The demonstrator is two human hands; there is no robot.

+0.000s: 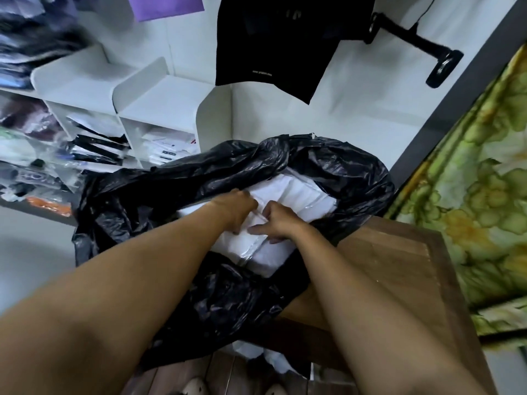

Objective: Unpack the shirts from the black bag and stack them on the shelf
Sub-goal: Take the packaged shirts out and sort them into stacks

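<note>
A large black plastic bag lies open in front of me, partly on a wooden table. Inside it sit white shirts folded in clear plastic wrapping, stacked together. My left hand reaches into the bag with its fingers curled over the near edge of the top white packet. My right hand is beside it, its fingers gripping the same packet from the right. The white shelf unit stands behind the bag, its top surfaces bare and its cubbies holding packed shirts.
The wooden table fills the lower right. A black shirt hangs on the wall above the bag, next to a black wall rail. Green patterned fabric lies at the right. Wrapped garments crowd the left shelves.
</note>
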